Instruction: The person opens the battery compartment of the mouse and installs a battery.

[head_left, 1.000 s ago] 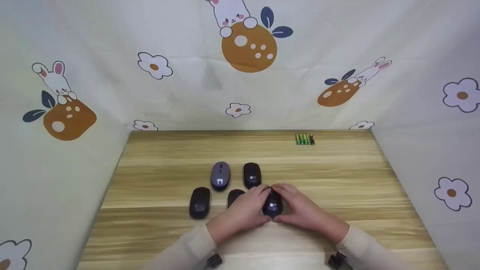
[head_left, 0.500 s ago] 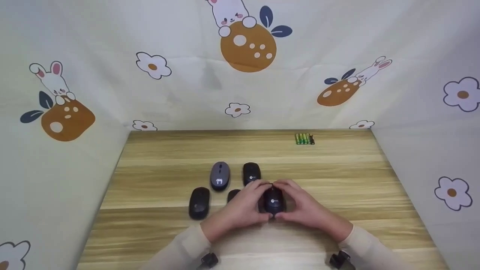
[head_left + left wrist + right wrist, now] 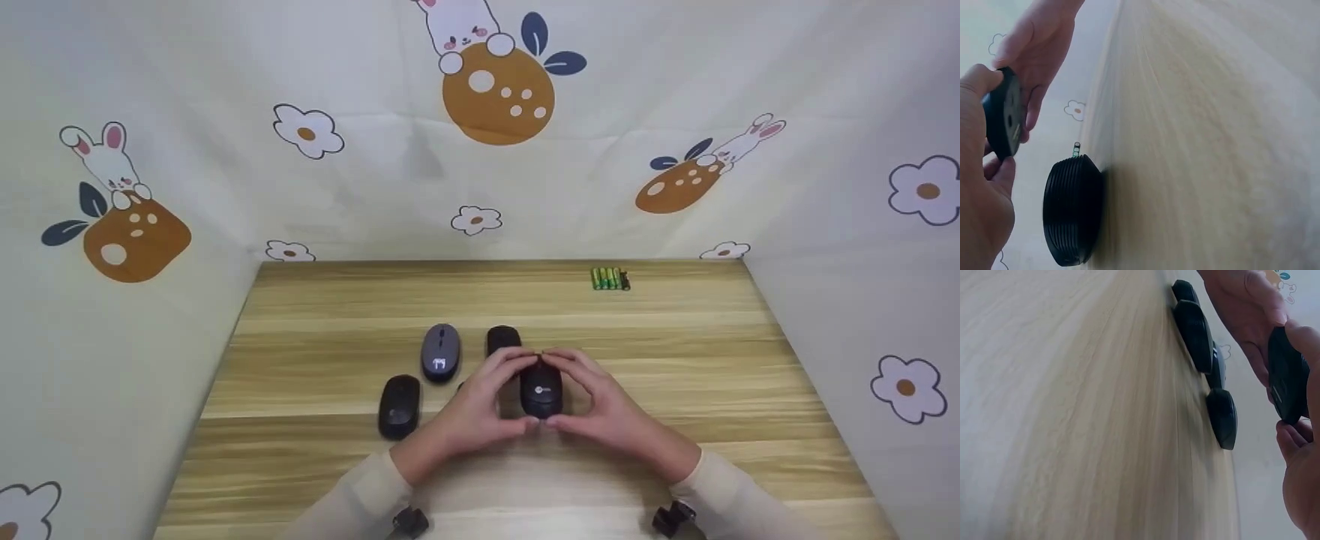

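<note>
A black computer mouse (image 3: 541,391) is raised off the table, its top facing up, with a light logo on it. My left hand (image 3: 476,409) pinches its left side by the ends, thumb at the near end and fingertips at the far end. In the same way my right hand (image 3: 615,414) grips it from the right. Both wrist views show the held mouse (image 3: 1000,121) apart from the tabletop. Behind my left hand another black mouse (image 3: 502,337) is partly covered, and one more is almost wholly hidden.
A grey mouse (image 3: 440,351) and a black mouse (image 3: 399,406) lie left of the hands on the wooden table (image 3: 315,315). Several green batteries (image 3: 606,279) stand in a row near the back edge, with a dark one beside them. Patterned cloth (image 3: 360,195) encloses the back and sides.
Both hands have lifted the mouse from the table and shifted it slightly away from the body. The left hand now covers more of the mice behind it.
</note>
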The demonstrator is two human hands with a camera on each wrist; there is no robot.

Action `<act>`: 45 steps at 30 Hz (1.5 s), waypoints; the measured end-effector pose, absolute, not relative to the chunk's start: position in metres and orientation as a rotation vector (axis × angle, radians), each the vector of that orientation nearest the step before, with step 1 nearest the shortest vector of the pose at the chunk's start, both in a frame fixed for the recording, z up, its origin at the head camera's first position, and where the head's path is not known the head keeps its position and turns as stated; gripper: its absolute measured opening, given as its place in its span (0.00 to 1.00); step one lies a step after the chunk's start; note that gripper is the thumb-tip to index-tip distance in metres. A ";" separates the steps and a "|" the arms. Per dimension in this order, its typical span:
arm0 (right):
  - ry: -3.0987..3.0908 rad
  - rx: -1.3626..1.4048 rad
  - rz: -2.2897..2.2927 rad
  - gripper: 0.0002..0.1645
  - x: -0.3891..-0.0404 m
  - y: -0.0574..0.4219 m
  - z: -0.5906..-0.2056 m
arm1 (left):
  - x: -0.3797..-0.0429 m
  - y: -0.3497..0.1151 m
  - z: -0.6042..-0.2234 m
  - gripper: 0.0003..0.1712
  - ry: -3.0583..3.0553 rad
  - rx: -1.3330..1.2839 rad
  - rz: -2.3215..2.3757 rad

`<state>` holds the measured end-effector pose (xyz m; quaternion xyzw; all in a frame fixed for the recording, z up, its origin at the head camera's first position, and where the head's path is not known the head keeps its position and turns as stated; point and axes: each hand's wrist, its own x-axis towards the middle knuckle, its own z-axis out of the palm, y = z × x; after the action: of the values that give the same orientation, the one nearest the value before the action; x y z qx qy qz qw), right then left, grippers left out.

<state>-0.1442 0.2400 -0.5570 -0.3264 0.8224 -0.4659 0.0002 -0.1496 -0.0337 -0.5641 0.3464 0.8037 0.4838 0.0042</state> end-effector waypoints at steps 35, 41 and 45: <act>2.522 -1.649 -1.714 0.34 -0.156 0.212 -0.536 | -0.146 -0.042 -0.563 0.39 2.594 1.187 1.955; 2.535 -1.657 -1.695 0.33 -0.156 0.212 -0.533 | -0.147 -0.042 -0.560 0.40 2.634 1.228 1.921; 2.565 -1.648 -1.709 0.33 -0.153 0.211 -0.533 | -0.153 -0.041 -0.560 0.38 2.694 1.410 1.871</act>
<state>-0.1532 0.2106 -0.5328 -0.4641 0.7226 -0.4813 -0.1758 -0.1534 -0.0415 -0.5595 0.3858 0.7374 0.5120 -0.2128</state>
